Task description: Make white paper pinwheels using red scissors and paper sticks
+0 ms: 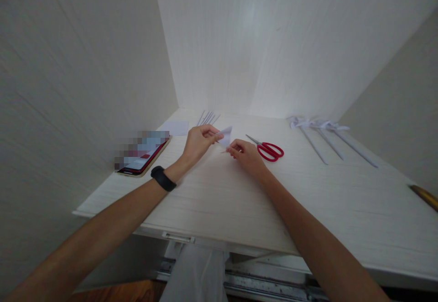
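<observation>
Between my two hands is a small piece of white paper (226, 135), partly folded or curled to a point at the top. My left hand (201, 142), with a black band on the wrist, pinches its left side between thumb and fingers. At its lower right corner, my right hand (244, 151) has closed fingertips on the paper. A thin pale tip pokes out to the left below the right fingers; what it belongs to is unclear. Just right of my right hand lie red-handled scissors (270, 151), their blades pointing to the back left.
A phone (143, 153) leans at the left wall, a white paper sheet (176, 127) behind it. Several thin paper sticks (208, 118) lie at the back. At right rest three white paper sticks with folded paper tops (321, 131). A brownish object (424, 197) sits at the right edge.
</observation>
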### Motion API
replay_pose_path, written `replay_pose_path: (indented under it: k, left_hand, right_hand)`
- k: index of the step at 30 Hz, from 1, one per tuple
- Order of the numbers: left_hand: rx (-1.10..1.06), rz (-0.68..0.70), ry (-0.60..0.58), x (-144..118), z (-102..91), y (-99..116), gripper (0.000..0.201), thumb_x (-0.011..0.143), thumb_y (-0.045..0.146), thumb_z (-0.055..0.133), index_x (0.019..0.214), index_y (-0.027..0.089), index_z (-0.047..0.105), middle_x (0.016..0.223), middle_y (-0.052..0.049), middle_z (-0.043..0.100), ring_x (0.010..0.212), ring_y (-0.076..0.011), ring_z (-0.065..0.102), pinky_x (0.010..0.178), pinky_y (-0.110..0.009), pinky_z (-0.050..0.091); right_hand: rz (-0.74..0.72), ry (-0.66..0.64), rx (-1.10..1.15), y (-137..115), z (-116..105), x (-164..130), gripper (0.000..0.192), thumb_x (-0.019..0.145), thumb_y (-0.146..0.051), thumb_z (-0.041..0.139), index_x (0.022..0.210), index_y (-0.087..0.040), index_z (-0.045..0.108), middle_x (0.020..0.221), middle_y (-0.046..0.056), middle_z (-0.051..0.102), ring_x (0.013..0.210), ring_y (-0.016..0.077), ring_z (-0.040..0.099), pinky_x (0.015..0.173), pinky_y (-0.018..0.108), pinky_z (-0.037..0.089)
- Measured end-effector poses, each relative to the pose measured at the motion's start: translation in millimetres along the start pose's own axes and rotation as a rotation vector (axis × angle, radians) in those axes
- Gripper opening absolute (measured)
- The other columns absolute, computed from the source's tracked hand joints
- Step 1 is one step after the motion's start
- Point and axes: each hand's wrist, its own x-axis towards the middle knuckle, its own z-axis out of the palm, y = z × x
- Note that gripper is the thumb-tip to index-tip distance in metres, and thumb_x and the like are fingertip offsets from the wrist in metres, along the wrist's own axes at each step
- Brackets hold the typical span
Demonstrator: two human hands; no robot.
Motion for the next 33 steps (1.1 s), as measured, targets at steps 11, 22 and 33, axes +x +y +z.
replay_pose_path:
  k: [11,22,33]
  left_hand:
    - [0.068,0.021,-0.053,5,-2.7,-11,0.027,0.064,0.027,0.075,0.088,0.017,0.070,0.070,0.000,0.068,0.058,-0.0110,0.059,0.057,-0.023,0.045]
    - [0.026,0.015,-0.021,7,-3.4,-12,0.018,0.063,0.029,0.075,0.075,0.016,0.069,0.059,0.002,0.063,0.057,-0.0116,0.055,0.056,-0.024,0.038]
    - [0.014,0.025,0.048,4,-4.6,-5,0.019,0.066,0.033,0.074,0.069,0.015,0.068,0.061,0.001,0.062,0.059,-0.0115,0.052,0.058,-0.025,0.038]
  right_hand:
    - [-0.020,-0.037,-0.174,4,1,-2,0.015,0.079,-0.015,0.062,0.066,-0.017,0.057,0.060,-0.003,0.057,0.058,0.0112,0.050,0.059,0.023,0.035]
    - [-0.030,-0.063,-0.223,3,2,-1,0.015,0.080,-0.013,0.062,0.067,-0.017,0.056,0.063,-0.001,0.058,0.060,0.0114,0.050,0.061,0.023,0.035]
    - [-0.090,-0.084,-0.278,8,4,-2,0.012,0.082,-0.015,0.059,0.070,-0.017,0.056,0.069,0.000,0.060,0.064,0.0124,0.051,0.061,0.024,0.035]
